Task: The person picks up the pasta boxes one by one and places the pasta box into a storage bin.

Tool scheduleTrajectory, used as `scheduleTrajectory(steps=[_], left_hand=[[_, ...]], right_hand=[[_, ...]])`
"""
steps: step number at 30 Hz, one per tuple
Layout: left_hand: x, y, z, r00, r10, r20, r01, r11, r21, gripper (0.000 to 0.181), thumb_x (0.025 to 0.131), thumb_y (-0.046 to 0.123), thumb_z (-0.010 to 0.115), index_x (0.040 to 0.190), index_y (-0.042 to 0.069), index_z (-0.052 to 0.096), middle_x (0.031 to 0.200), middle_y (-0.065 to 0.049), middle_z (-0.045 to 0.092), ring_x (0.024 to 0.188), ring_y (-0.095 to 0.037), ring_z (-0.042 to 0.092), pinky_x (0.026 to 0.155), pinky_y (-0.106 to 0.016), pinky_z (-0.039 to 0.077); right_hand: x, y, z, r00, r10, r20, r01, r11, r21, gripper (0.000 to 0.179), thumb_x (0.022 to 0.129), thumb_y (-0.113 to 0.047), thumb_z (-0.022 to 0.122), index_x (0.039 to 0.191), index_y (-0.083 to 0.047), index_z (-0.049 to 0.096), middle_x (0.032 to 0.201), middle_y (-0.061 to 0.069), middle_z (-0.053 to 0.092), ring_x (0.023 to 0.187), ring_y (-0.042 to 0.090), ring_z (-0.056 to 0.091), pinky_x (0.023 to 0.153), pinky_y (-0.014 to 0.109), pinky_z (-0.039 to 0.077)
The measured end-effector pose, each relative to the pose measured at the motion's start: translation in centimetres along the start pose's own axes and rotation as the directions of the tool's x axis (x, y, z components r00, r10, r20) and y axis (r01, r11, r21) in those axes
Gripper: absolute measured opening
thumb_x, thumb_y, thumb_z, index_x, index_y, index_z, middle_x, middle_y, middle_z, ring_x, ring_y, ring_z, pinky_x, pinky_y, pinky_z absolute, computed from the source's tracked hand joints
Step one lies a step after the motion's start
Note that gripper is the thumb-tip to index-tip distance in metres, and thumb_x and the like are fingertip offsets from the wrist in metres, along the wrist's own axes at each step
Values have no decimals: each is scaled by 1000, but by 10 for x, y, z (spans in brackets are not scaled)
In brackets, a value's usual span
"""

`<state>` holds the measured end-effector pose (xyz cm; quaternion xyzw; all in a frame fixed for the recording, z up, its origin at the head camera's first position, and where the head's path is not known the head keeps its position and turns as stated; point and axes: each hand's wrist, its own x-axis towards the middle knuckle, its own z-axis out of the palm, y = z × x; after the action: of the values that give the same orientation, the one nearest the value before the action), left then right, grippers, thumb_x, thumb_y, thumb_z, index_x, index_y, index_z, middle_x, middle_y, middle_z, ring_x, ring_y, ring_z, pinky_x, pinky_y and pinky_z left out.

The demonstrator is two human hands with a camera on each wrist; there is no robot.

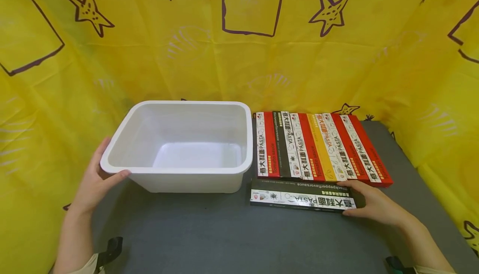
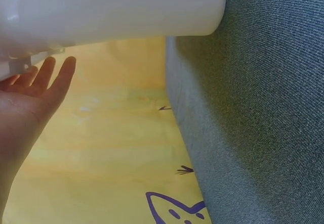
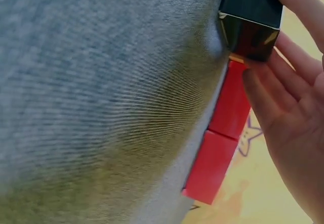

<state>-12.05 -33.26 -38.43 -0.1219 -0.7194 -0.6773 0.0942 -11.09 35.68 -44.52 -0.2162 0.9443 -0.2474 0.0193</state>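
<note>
My left hand (image 1: 98,182) holds the near left corner of a white plastic tub (image 1: 194,181). Its thumb lies along the front rim and its fingers go round the left side; the left wrist view shows those fingers (image 2: 59,80) below the rim. On the right, my right hand (image 1: 378,203) grips the end of a black pasta box (image 1: 299,197), thumb on the near side and fingers on the far side. That box lies crosswise on the table. In the right wrist view its dark end face (image 3: 249,36) sits between thumb and fingers.
Behind the black box, a row of several red, black and yellow pasta boxes (image 1: 322,149) lies side by side, right of the tub. The dark grey table (image 1: 224,240) meets a yellow patterned cloth (image 1: 209,58) at the back and sides.
</note>
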Motion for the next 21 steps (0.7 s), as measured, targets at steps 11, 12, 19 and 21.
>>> scheduleTrajectory(steps=[11,12,19,21], left_hand=[[2,1,0,1000,6,9,-6,1000,4,92,83,-18,60,157,8,11,146,-8,28,111,-14,48,85,-14,50],[2,2,0,1000,5,8,-5,1000,3,92,83,-18,60,157,7,11,146,-8,28,110,-14,48,85,-14,50],[1,1,0,1000,0,2,0,1000,0,92,82,-19,60,156,5,12,144,-5,32,110,-14,49,84,-14,50],[1,1,0,1000,4,-4,-4,1000,0,92,82,-20,61,156,5,13,143,-4,33,110,-14,49,84,-14,50]], right_hand=[[3,4,2,1000,21,19,-21,1000,-7,72,67,-47,86,126,-19,57,123,1,57,103,8,50,84,17,43],[3,3,2,999,26,24,-26,1000,-5,71,67,-47,87,124,-20,56,122,1,57,103,7,50,83,19,45],[-3,-2,-1,995,68,67,-83,963,256,68,74,-24,86,131,-16,50,119,5,55,98,2,58,73,24,52],[-3,-3,-2,997,62,55,-77,940,333,69,75,-16,85,133,-14,48,121,3,53,99,2,59,72,23,53]])
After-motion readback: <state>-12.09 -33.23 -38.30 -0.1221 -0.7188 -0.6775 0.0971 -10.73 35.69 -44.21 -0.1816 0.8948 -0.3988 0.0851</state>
